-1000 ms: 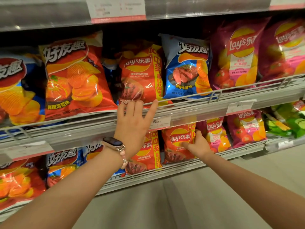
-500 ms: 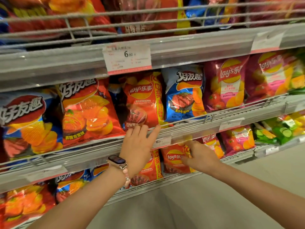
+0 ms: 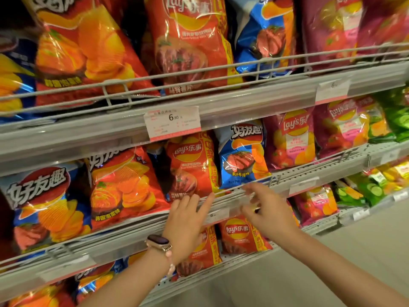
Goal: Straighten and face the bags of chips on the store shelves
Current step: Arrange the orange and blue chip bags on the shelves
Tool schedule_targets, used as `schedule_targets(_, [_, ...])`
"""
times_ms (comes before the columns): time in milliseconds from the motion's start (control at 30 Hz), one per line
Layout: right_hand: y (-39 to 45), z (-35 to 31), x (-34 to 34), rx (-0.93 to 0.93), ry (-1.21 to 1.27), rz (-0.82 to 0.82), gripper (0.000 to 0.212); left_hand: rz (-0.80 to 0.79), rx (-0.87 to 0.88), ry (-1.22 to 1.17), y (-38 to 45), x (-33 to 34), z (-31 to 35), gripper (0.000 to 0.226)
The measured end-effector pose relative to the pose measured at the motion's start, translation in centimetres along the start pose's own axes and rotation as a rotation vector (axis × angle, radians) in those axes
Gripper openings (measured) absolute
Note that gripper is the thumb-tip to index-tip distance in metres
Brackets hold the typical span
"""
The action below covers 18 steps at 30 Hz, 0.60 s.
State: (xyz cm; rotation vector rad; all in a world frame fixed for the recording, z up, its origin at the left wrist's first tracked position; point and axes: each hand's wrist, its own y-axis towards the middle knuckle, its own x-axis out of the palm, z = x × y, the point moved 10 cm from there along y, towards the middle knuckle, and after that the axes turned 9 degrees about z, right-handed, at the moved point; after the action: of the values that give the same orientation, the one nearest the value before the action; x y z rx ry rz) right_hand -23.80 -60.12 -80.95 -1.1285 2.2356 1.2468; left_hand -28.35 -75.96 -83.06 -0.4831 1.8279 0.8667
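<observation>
Chip bags fill three sloped shelves. On the middle shelf a red Lay's bag [image 3: 188, 167] stands between an orange ridged-chip bag [image 3: 124, 185] and a blue steak-flavour bag [image 3: 242, 156]. My left hand [image 3: 188, 220], with a watch on the wrist, has its fingers spread and the fingertips touch the bottom edge of the red Lay's bag at the wire rail. My right hand [image 3: 267, 209] is blurred, fingers apart, in front of the shelf edge just below the blue bag; it holds nothing. A red Lay's bag [image 3: 240, 237] on the lower shelf sits behind both hands.
Pink tomato Lay's bags [image 3: 292, 140] and green cucumber bags [image 3: 371, 189] stand to the right. A price tag [image 3: 172, 124] reading 6.80 hangs on the upper shelf edge [image 3: 254, 103]. Wire rails front each shelf. Grey floor lies at the lower right.
My view has tilted upward, so the shelves sit lower in frame. My right hand has let go of the lower-shelf Lay's bag and risen to the middle shelf edge. The left hand has stayed.
</observation>
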Motion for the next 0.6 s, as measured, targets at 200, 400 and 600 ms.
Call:
schedule_targets(200, [5.5, -1.1, -3.3, -0.085, 0.084, 0.261, 0.072, 0.009, -0.012, 0.002, 0.0, 0.1, 0.1, 0.095])
schedule_targets(400, [9.0, 1.7, -1.0, 0.136, 0.164, 0.149, 0.102, 0.025, -0.025, -0.008, 0.1, -0.1, 0.0, 0.091])
schedule_targets(600, [9.9, 3.7, 1.1, 0.205, 0.151, -0.041, 0.111, 0.073, -0.027, -0.085, 0.1, -0.2, -0.4, 0.085])
